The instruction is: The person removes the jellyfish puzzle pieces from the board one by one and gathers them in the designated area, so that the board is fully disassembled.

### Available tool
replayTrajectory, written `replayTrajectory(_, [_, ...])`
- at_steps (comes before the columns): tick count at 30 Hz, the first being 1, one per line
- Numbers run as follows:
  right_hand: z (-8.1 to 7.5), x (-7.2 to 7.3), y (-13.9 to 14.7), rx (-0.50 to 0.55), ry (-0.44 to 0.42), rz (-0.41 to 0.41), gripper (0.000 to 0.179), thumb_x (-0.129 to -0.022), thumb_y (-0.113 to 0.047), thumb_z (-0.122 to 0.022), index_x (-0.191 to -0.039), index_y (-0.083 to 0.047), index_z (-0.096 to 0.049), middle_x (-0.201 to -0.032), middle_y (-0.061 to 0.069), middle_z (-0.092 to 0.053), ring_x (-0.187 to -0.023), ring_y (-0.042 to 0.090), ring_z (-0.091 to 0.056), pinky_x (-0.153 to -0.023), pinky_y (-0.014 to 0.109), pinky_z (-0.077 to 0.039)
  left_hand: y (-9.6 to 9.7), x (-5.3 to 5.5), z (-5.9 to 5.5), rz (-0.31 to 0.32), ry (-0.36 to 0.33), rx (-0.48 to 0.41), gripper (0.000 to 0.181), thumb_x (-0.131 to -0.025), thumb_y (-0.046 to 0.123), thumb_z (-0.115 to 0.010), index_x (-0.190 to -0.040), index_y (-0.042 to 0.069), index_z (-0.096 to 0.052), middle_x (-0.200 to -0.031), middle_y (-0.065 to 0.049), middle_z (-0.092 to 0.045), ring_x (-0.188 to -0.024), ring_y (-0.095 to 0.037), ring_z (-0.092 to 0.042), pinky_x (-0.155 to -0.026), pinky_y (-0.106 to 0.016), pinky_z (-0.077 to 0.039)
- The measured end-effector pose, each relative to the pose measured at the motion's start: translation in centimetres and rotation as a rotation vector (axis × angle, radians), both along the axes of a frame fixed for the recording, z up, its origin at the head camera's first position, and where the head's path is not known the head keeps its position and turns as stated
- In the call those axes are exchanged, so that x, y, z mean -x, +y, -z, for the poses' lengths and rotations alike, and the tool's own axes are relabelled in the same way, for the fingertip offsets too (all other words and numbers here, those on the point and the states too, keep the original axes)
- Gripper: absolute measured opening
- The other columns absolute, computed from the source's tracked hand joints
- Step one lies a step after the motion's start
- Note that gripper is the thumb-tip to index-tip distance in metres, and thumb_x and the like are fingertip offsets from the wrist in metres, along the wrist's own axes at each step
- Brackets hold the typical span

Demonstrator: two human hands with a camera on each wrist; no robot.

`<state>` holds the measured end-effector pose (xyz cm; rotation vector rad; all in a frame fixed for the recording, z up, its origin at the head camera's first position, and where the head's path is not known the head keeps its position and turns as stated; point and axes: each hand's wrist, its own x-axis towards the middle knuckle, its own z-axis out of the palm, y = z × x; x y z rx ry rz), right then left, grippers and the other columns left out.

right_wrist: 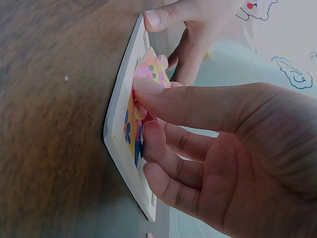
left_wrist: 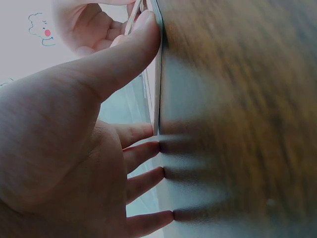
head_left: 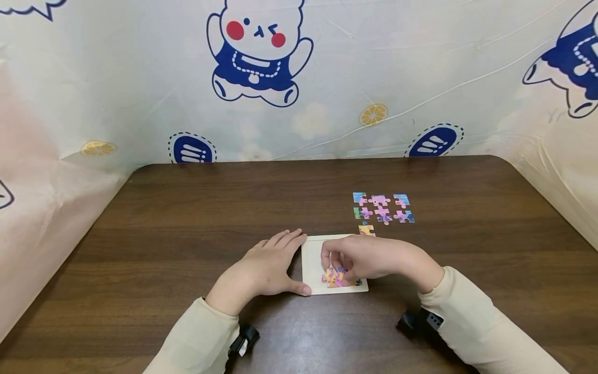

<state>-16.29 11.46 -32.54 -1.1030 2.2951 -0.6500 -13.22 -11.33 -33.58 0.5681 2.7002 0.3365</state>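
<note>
A shallow off-white puzzle tray (head_left: 310, 265) lies on the table in the head view. My left hand (head_left: 266, 267) spreads along its left side, thumb on the near corner and index fingertip at the far one. In the left wrist view, the other fingertips touch the tabletop. Over the tray's near part, my right hand (head_left: 369, 257) pinches a pink-and-yellow jigsaw piece (right_wrist: 157, 69), tilted up at its left end in the right wrist view. Beside it, a piece with blue flower shapes (right_wrist: 129, 131) lies in the tray's near right corner, partly hidden by my fingers.
Beyond the tray, several loose jigsaw pieces (head_left: 382, 213) lie in rough rows on the brown wooden table (head_left: 210, 208). A yellow piece (head_left: 366, 229) sits by the tray's far right corner, partly behind my right hand. A printed curtain (head_left: 327, 124) hangs behind the table.
</note>
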Motion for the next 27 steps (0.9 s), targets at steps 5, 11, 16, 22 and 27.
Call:
replayTrajectory(5, [-0.20,-0.02,-0.08,-0.007,-0.006,0.032,0.035,-0.079,0.007,-0.075,-0.096,-0.019,-0.058,-0.082,-0.007,-0.059,-0.068,0.005,-0.056,-0.063,0.026,-0.048,-0.01,0.06,0.03,0.003,0.006,0.000,0.100,-0.078,0.055,-0.079,-0.156,0.014,-0.031,-0.162,-0.002,-0.026,-0.149,-0.024,-0.020,-0.116,-0.052,-0.024])
replayTrajectory(11, [-0.17,0.09,-0.05,-0.002,-0.013,0.047,0.034,-0.079,0.008,-0.073,-0.095,-0.018,-0.059,-0.082,-0.008,-0.061,-0.069,0.006,-0.058,-0.064,0.026,-0.049,0.01,0.12,0.03,0.007,0.009,0.007,0.100,-0.078,0.055,-0.079,-0.156,0.014,-0.031,-0.162,-0.003,-0.026,-0.149,-0.025,-0.020,-0.116,-0.051,-0.024])
replayTrajectory(16, [-0.12,0.24,0.09,0.043,0.023,0.006,0.028,-0.082,0.008,-0.068,-0.094,-0.016,-0.059,-0.080,-0.009,-0.061,-0.068,0.004,-0.055,-0.064,0.024,-0.048,0.00,0.08,-0.01,0.010,0.010,0.005,0.100,-0.078,0.055,-0.079,-0.156,0.014,-0.031,-0.162,-0.003,-0.026,-0.149,-0.025,-0.020,-0.116,-0.052,-0.024])
replayTrajectory(22, [-0.23,0.30,0.18,0.083,0.018,-0.016,0.024,-0.085,0.009,-0.062,-0.093,-0.013,-0.059,-0.077,-0.009,-0.061,-0.070,0.003,-0.056,-0.062,0.023,-0.049,-0.02,-0.01,-0.06,0.008,0.005,0.006,0.100,-0.078,0.055,-0.079,-0.156,0.014,-0.031,-0.162,-0.002,-0.026,-0.149,-0.024,-0.020,-0.116,-0.053,-0.023])
replayTrajectory(27, [-0.43,0.36,0.40,0.100,-0.007,-0.002,0.025,-0.084,0.010,-0.060,-0.093,-0.012,-0.060,-0.078,-0.008,-0.060,-0.073,0.004,-0.056,-0.064,0.024,-0.050,-0.01,-0.08,-0.15,0.008,0.008,0.006,0.100,-0.078,0.055,-0.079,-0.156,0.013,-0.031,-0.161,-0.003,-0.027,-0.149,-0.025,-0.020,-0.116,-0.052,-0.023])
